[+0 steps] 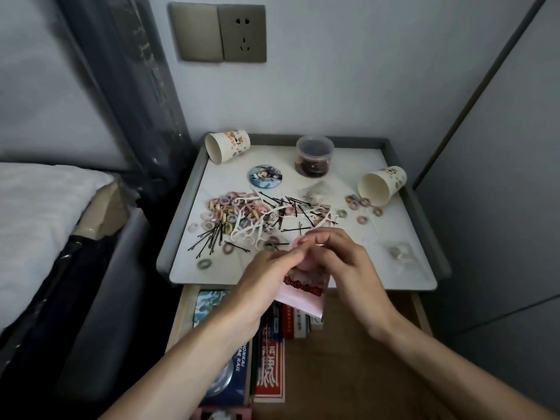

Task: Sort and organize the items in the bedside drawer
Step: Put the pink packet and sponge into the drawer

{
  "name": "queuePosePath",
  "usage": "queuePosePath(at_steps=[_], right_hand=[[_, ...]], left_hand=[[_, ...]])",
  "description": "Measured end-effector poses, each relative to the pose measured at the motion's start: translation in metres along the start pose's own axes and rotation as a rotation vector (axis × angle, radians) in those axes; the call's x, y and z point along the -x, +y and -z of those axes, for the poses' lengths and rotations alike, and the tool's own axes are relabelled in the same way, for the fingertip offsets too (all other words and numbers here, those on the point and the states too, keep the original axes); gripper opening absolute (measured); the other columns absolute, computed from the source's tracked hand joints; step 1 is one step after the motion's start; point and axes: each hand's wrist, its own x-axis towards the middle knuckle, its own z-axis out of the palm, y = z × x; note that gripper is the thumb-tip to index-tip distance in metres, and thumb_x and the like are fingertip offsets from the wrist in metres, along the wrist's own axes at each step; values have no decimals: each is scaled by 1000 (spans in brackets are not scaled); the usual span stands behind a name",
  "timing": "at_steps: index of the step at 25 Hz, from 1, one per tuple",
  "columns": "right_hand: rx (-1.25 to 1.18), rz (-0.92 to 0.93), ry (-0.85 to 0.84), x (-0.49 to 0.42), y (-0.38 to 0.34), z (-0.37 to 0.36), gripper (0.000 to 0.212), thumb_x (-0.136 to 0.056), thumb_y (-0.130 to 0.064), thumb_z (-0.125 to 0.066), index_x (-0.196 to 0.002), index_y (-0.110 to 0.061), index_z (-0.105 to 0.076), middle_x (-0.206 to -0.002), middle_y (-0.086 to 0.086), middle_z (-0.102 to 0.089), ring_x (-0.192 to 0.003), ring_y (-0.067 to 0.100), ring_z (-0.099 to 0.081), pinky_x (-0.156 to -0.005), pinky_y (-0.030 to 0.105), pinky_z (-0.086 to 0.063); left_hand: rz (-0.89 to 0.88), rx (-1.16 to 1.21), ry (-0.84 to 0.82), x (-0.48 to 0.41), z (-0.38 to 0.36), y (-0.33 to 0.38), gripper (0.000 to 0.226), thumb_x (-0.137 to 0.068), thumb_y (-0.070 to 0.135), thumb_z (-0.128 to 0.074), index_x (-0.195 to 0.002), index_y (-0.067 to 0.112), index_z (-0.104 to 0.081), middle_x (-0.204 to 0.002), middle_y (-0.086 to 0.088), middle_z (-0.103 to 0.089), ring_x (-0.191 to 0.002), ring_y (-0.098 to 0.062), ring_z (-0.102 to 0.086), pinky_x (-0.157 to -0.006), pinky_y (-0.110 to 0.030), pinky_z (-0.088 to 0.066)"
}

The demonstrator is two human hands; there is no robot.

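Packet pink, red lettering, glossy; left hand, right hand fingers pinching its top.

"ONKAI", "TAR RAIL" on the blue box

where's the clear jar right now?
Head view: clear jar stands upright near the back edge of the nightstand top, right of the round badge, left of the right-hand tipped paper cup.
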Motion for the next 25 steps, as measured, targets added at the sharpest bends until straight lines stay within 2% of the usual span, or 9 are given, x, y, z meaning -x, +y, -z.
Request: queuePosePath(at_steps=[3,5,8,10,12,16,20,23,25], right_hand=[[-54,-38,97,-12,-4,0,17,-95,-10,-58,-90,1,-70,-94,8,-67,-81,7,-64,-69,11,-47],[-118,-100,158,-16,-2,-1,13,-91,-12,-66,-96,0,-64,-87,4,-66,-73,6,-63,-66,14,-49],[-234,-278,159,-22,6,0,39,-79,-21,-78,-112,-7,-62,-103,5,-72,-93,14,-70,-86,29,-54],[-200,-342,69,-20,7,1,36,-80,-26,-77,-110,-10,-69,-103,7,-75,-101,16,-70,-92,31,-50],[-125,-351,56,-17,5,0,27,-83,-29,-74,-106,-14,-73,-100,4,-76,-98,11,-70,-87,25,-47],[-330,-383,-6,-13,3,5,31,-88,-27,-68,-112,-7,-71,-109,9,-74,-107,18,-68,-97,30,-46],[-382,-449,62,-16,-2,10,34,-86,-24,-69,-112,-3,-68,-103,11,-75,-98,22,-71,-87,34,-53],[-345,-426,231,-24,-7,26,26,-87,-22,-68,-108,-6,-68,-94,6,-77,-89,17,-73,-78,30,-53],[-327,-423,268,-26,-9,34,25,-88,-22,-69,-108,-8,-68,-94,5,-77,-90,18,-73,-78,30,-53]], left_hand=[[-121,-95,38,-6,0,-2,28,-95,37,-58,-98,16,-76,-96,4,-76,-96,-5,-69,-89,-25,-43],[-195,-168,78,-11,2,-1,22,-94,31,-62,-103,17,-75,-99,4,-75,-96,-6,-69,-92,-25,-48],[-291,-290,161,-17,6,-3,20,-86,31,-72,-104,21,-74,-99,6,-72,-92,-6,-68,-88,-29,-53],[-334,-358,191,-18,9,-7,26,-80,36,-74,-103,24,-74,-101,8,-71,-97,-8,-67,-90,-41,-53],[-344,-364,191,-18,13,-8,28,-78,35,-77,-104,25,-74,-102,9,-70,-100,-7,-64,-92,-43,-51],[-281,-196,55,-7,19,1,23,-83,35,-74,-104,27,-74,-104,13,-73,-106,-3,-64,-100,-35,-44],[-255,-151,174,-10,31,4,15,-95,29,-58,-103,24,-69,-99,7,-73,-91,-9,-68,-78,-23,-47],[-402,-709,492,-34,48,5,12,-93,25,-64,-105,25,-67,-102,11,-72,-81,-10,-68,-64,-21,-50],[-413,-1122,511,-60,57,11,28,-91,31,-67,-119,27,-62,-119,7,-65,-105,-16,-62,-82,-29,-51]])
